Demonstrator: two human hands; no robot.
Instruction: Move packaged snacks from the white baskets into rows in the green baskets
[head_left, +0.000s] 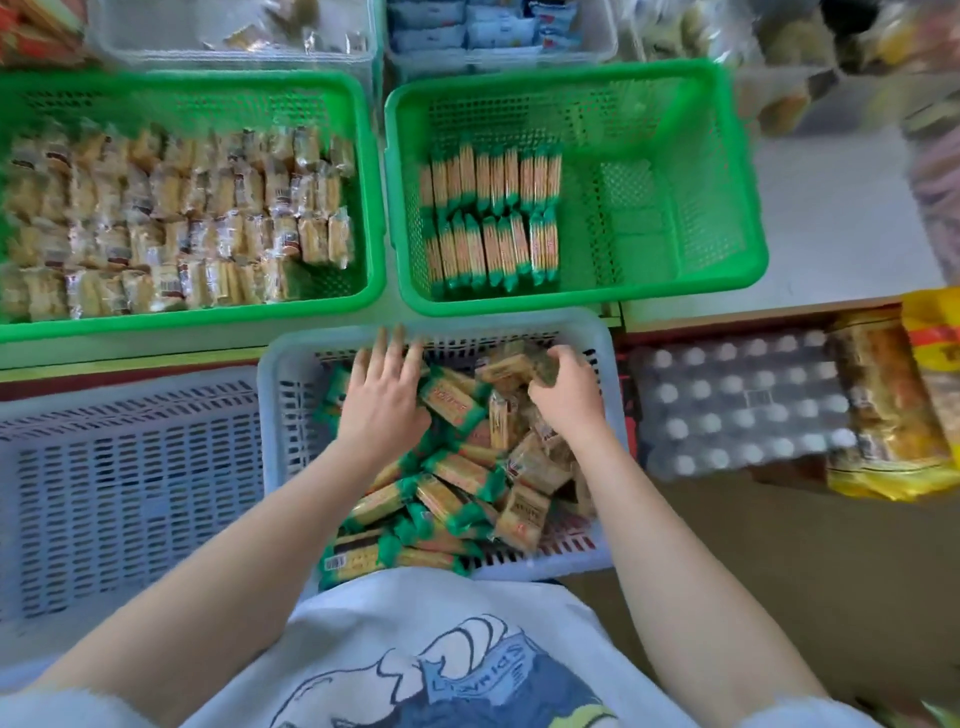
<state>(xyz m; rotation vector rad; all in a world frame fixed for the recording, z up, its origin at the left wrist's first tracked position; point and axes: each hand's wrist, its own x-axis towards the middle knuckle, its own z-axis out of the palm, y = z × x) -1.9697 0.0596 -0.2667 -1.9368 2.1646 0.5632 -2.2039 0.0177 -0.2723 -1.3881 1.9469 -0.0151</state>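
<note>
Two hands at work in one white slotted plastic basket (291, 395), near edge of the pale surface (831, 218); contents: a loose heap of green-ended, tan biscuit packets (457, 467), lying at all angles.

Left hand (382, 400): fingers straight and spread, palm down over the far left of the heap, touching or just above the packets; grip holds nothing that can be seen.

Right hand (563, 400): fingers curled round a small bundle of packets (511, 366) at the far right of the heap; grip closed on them, count unclear through blur.

Destination: right-hand green perforated plastic basket (675, 291), just beyond the white one; two rows of the same packets stand on edge along its left half; right half bare mesh.

Left-hand green basket (208, 317): filled with rows of clear-wrapped pale snacks; judged finished.

Second white slotted basket (130, 467), to the left: no packets visible.

Step in hand, by judgement: gathering a handful from the heap; well short of done, many packets remain.

Next move calls for: lifting the bundle over both rims; turning packets on edge; setting them against the existing rows, ends aligned.
</note>
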